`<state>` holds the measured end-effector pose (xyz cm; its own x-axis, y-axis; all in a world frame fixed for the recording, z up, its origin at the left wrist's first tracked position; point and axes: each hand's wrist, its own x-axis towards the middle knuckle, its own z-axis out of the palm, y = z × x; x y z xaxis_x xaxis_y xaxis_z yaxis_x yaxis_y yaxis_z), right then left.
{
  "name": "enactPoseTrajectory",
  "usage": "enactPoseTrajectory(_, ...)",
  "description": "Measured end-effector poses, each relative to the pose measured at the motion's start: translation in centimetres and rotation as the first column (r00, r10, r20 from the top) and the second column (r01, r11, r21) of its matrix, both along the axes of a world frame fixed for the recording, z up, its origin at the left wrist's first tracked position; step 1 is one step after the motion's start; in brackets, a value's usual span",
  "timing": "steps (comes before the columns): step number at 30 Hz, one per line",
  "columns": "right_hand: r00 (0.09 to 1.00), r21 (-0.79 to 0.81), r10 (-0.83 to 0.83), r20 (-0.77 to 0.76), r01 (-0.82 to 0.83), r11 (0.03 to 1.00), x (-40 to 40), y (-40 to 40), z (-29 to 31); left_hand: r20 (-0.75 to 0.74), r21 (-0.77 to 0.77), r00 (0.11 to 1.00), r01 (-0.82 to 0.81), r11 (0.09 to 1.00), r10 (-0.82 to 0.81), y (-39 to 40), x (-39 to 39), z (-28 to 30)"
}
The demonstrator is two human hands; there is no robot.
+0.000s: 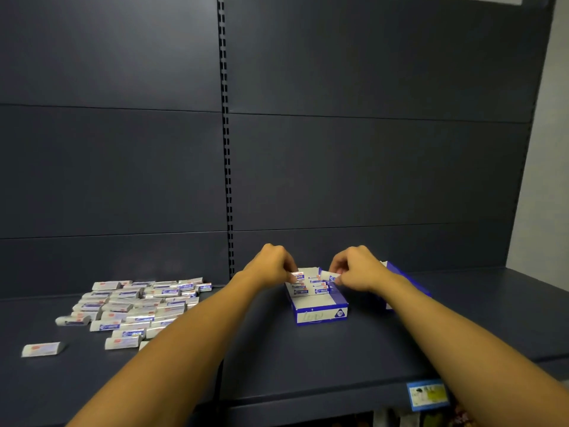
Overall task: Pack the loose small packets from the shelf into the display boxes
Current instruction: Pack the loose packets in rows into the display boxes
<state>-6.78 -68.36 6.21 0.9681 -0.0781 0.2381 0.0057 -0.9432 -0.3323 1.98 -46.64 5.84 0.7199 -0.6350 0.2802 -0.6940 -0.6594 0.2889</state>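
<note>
The fingers point(291, 268) of the left hand point(271, 263) pinch a small packet point(298, 276) over the blue display box point(317, 298) in the middle. The right hand point(358, 268) pinches another packet point(332, 276). Packing is under way. Next, I think, both go down into the rows; many loose packets point(135, 306) wait at left.

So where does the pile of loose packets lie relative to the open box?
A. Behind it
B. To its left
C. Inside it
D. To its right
B: the loose packets are spread on the shelf left of the open box, where both hands work.
</note>
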Motion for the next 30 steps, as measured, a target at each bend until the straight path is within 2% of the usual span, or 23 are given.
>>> enactPoseTrajectory(12,0.999,0.100,0.035,-0.010,-0.034,0.994,4.9,-2.4,-2.9,-0.026,-0.085,0.998,-0.060,0.995,0.058,-3.3,1.7,-1.8)
enactPoseTrajectory(19,0.995,0.205,0.050,0.083,-0.067,0.977,7.0,-2.7,-4.8,-0.053,-0.172,0.989,-0.144,0.975,0.137,-3.7,2.5,-2.4)
enactPoseTrajectory(26,0.986,0.297,0.044,0.161,-0.090,0.951,8.7,-2.4,-6.1,-0.091,-0.189,0.973,-0.224,0.956,0.210,-4.1,2.1,-4.1)
enactPoseTrajectory(30,0.983,0.281,0.102,0.154,-0.142,0.949,9.2,-2.1,-7.4,-0.120,-0.166,0.971,-0.225,0.960,0.207,-3.9,2.2,-5.3)
